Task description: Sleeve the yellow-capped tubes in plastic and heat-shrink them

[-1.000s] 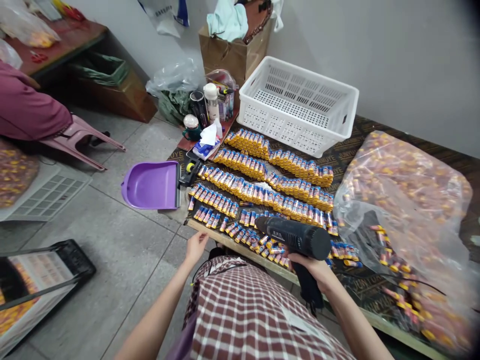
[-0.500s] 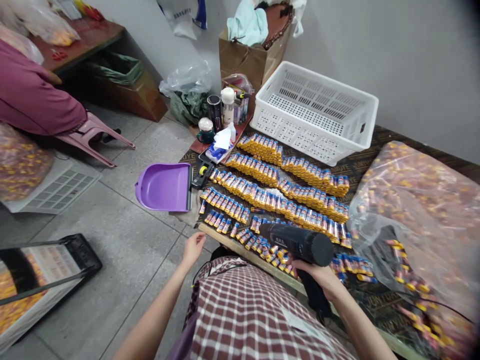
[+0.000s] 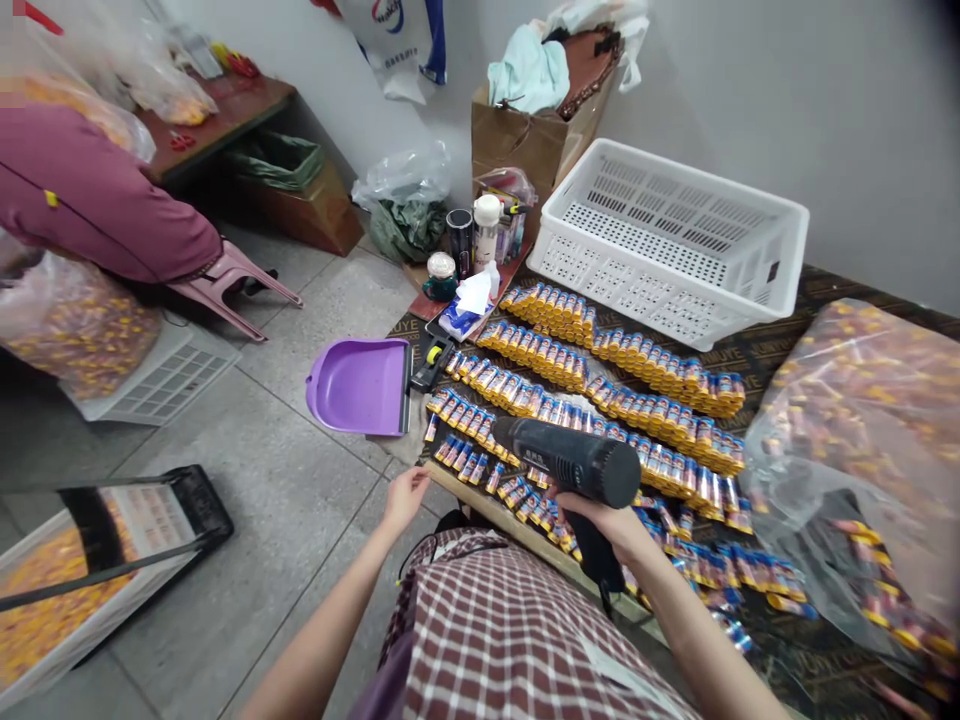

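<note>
Heat gun [image 3: 567, 458] | right hand [image 3: 600, 517] wrapped round it, over tubes [image 3: 525, 395] | left hand [image 3: 406, 498] apart, part-curled, hold unclear

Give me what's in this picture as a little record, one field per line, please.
Right grip: holds a black heat gun, nozzle pointing left above the tubes
Left grip: nothing seen in it; near the table edge, contact unclear
Tubes: small, blue and yellow; stacked rows behind, looser ones in front
Crate: white, behind the rows
Bag: clear plastic, right of the rows
Dustpan: purple, left of the rows
Other person: seated on a pink stool
</note>
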Action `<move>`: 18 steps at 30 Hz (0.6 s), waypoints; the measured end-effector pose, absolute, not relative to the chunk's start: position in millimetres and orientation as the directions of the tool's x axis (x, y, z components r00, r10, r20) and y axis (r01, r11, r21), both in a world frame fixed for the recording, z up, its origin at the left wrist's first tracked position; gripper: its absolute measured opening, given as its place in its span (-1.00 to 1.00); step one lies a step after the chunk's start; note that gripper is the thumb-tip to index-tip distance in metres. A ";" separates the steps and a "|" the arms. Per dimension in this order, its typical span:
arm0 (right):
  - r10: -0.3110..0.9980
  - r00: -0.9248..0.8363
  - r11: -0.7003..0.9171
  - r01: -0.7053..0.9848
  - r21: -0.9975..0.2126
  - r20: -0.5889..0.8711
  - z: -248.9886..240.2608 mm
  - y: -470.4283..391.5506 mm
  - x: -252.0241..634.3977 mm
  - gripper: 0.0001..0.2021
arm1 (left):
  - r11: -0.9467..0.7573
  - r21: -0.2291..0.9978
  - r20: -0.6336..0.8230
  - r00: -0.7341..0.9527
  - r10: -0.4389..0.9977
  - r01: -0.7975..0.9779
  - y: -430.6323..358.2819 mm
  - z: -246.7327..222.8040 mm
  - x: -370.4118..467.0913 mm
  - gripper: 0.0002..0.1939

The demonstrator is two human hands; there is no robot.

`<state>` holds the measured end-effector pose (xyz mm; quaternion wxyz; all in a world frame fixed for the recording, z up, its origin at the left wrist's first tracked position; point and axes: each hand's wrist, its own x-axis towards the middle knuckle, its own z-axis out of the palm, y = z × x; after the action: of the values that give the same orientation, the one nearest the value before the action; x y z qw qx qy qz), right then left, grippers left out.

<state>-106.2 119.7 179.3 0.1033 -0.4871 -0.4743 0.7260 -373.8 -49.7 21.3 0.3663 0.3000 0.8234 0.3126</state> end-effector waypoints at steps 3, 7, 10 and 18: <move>0.604 -0.542 -0.527 0.279 -0.803 -0.585 173.3 126.8 -126.8 -0.75 | 0.638 0.719 -0.413 -0.567 0.712 0.277 -55.2 21.9 -382.2 -0.79; 0.577 -0.574 -0.531 0.276 -0.801 -0.580 168.5 136.1 -155.9 -0.75 | 0.660 0.689 -0.415 -0.584 0.697 0.298 -62.1 22.1 -388.4 -0.80; 0.579 -0.601 -0.491 0.283 -0.824 -0.551 165.6 140.1 -171.8 -0.75 | 0.662 0.673 -0.412 -0.576 0.706 0.330 -60.6 24.0 -391.7 -0.81; 0.608 -0.452 -0.545 0.361 -0.757 -0.653 178.8 127.0 -120.6 -0.76 | 0.563 0.654 -0.317 -0.493 0.810 0.505 11.8 33.0 -389.7 -0.75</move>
<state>-120.6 127.0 178.8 0.0866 -0.5161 -0.4692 0.7113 -389.7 11.8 33.0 0.3097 0.3970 0.8280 0.2466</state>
